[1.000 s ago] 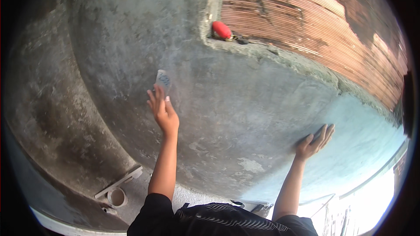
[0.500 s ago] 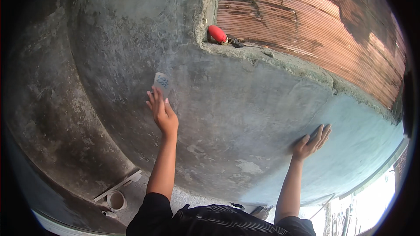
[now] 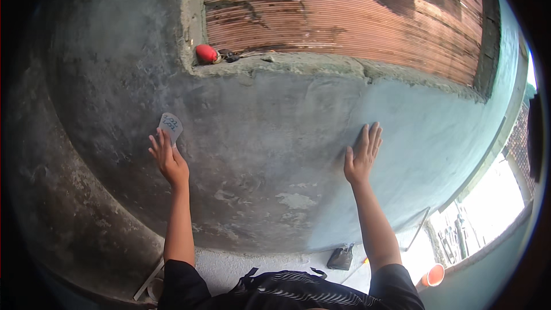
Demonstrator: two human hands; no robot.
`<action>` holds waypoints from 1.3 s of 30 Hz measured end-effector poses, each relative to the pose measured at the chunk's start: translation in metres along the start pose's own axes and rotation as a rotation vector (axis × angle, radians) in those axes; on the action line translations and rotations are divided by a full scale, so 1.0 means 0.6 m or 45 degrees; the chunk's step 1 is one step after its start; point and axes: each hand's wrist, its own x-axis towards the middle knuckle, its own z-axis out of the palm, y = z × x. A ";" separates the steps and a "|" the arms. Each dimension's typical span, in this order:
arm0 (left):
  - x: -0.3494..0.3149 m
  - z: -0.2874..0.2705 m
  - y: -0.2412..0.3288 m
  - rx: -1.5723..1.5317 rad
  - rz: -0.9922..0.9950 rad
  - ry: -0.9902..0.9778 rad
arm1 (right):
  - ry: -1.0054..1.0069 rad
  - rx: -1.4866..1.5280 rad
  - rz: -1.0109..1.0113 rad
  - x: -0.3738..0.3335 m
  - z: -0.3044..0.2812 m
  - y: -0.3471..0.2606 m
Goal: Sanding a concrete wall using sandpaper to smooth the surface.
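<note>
My left hand (image 3: 169,158) presses a small pale piece of sandpaper (image 3: 171,126) against the grey plastered wall (image 3: 258,138). Its fingers lie over the lower part of the sheet, and dark markings show on the part above them. Farther right, my right hand (image 3: 361,158) rests on the wall with its fingers stretched upward and nothing in it. It lies near the border where the dark grey plaster turns to a light blue surface.
Above is a recess of ribbed orange brick (image 3: 344,23) with a rough cement ledge (image 3: 287,66). A red rounded object (image 3: 206,53) lies on that ledge. Below are a black bag (image 3: 341,258), an orange bucket (image 3: 434,276) and a pale strip (image 3: 148,280) beside a container.
The view has swung rightward, so the wall and ledge appear farther left. My left hand and the sandpaper sit a little lower beneath the ledge corner. My right hand now points more upright.
</note>
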 end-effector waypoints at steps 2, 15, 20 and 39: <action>0.001 0.003 0.043 -0.058 0.071 -0.041 | -0.189 -0.018 0.046 0.010 -0.026 -0.014; 0.020 -0.037 0.167 0.031 0.651 -0.473 | -0.440 -0.034 0.226 0.012 -0.098 -0.066; 0.042 -0.051 0.107 -0.011 0.704 -0.480 | -0.528 -0.002 0.015 -0.001 -0.094 -0.163; 0.120 -0.078 -0.084 -0.500 0.724 -0.410 | -0.149 -0.048 -0.521 0.004 0.122 -0.357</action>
